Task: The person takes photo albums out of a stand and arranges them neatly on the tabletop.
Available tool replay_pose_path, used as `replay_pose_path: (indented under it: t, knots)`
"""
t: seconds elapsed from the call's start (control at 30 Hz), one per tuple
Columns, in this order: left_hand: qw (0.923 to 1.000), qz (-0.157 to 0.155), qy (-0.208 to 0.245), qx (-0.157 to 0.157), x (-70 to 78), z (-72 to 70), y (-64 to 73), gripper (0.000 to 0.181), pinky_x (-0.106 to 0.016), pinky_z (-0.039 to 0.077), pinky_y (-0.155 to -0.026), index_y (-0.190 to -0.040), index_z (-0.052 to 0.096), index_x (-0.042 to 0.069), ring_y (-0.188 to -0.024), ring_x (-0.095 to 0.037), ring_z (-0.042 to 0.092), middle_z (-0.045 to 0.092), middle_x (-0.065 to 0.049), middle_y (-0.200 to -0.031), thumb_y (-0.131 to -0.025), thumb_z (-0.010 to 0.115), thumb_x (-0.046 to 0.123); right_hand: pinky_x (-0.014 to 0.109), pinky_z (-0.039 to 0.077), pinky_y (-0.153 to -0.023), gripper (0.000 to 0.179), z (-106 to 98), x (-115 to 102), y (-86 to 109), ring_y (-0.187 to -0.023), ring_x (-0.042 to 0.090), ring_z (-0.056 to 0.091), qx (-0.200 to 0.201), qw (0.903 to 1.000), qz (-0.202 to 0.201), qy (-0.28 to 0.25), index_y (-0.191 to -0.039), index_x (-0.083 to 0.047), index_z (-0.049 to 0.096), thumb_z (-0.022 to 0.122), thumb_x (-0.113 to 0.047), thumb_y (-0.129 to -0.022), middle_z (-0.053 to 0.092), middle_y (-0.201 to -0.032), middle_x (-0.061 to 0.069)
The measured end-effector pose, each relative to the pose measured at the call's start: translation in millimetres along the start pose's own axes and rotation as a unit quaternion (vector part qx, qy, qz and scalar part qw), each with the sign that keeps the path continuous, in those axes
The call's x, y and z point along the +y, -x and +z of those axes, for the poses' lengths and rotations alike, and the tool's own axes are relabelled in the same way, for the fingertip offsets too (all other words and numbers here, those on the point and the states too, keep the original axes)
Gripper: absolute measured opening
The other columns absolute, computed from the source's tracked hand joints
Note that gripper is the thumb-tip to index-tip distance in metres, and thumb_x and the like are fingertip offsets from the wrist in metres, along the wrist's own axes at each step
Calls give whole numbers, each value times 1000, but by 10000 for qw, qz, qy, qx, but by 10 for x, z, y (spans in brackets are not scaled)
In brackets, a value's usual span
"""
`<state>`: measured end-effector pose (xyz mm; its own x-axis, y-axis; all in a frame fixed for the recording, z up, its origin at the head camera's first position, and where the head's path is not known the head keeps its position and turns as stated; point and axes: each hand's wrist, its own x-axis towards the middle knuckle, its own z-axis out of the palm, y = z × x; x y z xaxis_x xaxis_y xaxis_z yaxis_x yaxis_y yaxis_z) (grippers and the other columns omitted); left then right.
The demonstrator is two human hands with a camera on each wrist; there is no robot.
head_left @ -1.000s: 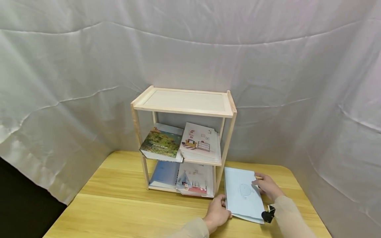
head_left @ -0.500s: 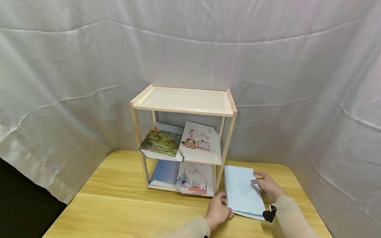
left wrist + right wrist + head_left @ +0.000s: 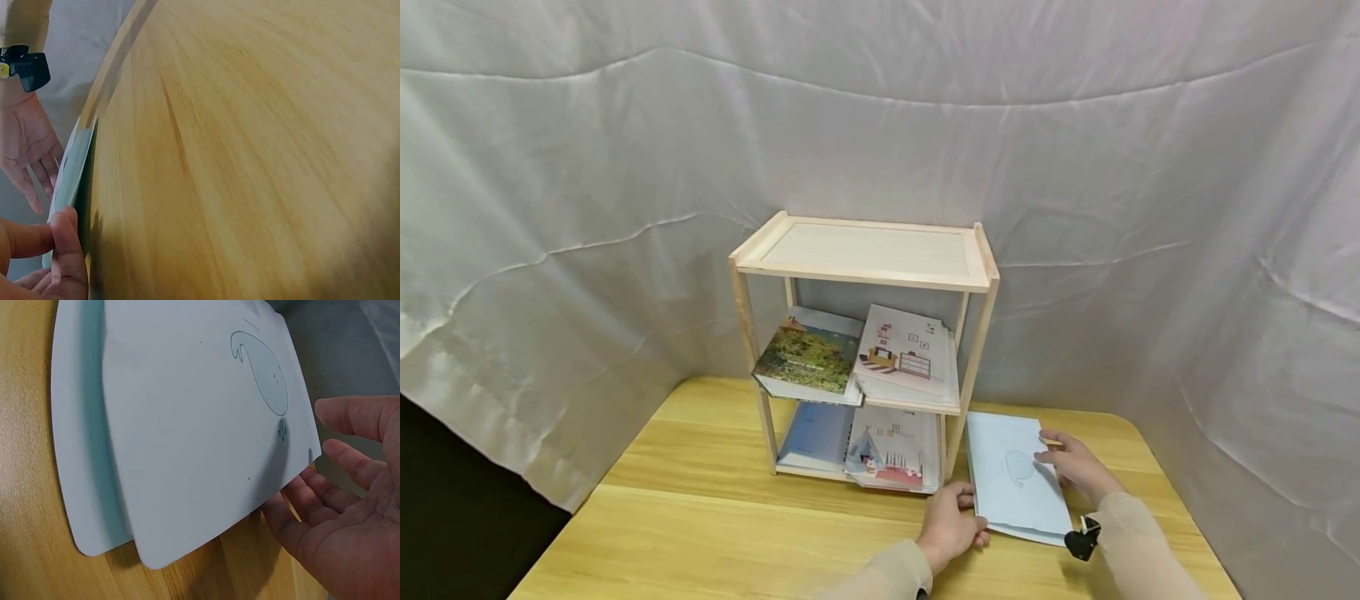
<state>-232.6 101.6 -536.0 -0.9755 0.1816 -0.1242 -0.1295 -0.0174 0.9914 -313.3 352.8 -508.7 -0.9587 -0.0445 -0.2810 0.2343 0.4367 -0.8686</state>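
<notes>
A pale blue notebook [image 3: 1018, 483] with a whale drawing on its cover lies on the table, right of the wooden rack. In the right wrist view the notebook [image 3: 187, 425] has its upper cover standing a little apart from the layer beneath. My left hand [image 3: 951, 525] pinches its near left edge; in the left wrist view the thumb and a finger of that left hand [image 3: 56, 250] meet at this edge. Beside the far right edge is my right hand [image 3: 1078, 467]. Its fingers [image 3: 312, 500] are loosely bent at the edge, some partly hidden behind it, with the thumb apart from them.
A light wooden rack [image 3: 865, 250] stands at the table's middle. Its middle shelf bears a photo album [image 3: 808, 354] and white books [image 3: 906, 354]; below are a blue book [image 3: 816, 437] and another illustrated book [image 3: 891, 450]. Grey curtains [image 3: 880, 125] hang behind the table [image 3: 737, 533].
The notebook has shifted slightly away from me, toward the table's back, and its near edge sits a little farther back. Both hands have kept nearly the same places.
</notes>
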Motion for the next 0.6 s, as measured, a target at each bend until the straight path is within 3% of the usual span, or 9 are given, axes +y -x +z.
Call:
replay_pose_path:
  t: [0.23,0.6]
  knots:
    - [10000,27,-50,-63,6,-20,9,55,-28,59,-50,-130,59,-6,-51,-12,60,65,-28,-125,-78,69,-19,70,25,-117,67,-8,9,0,-145,52,22,30,10000,70,30,-156,2,21,56,-17,-101,19,-159,34]
    - [9997,142,-216,19,-1,-30,23,52,-32,62,-54,-129,61,-8,-57,-20,70,66,-29,-124,-78,70,-18,70,26,-116,68,-9,11,24,-145,51,22,-62,10000,62,43,-157,0,21,55,-20,-102,19,-160,32]
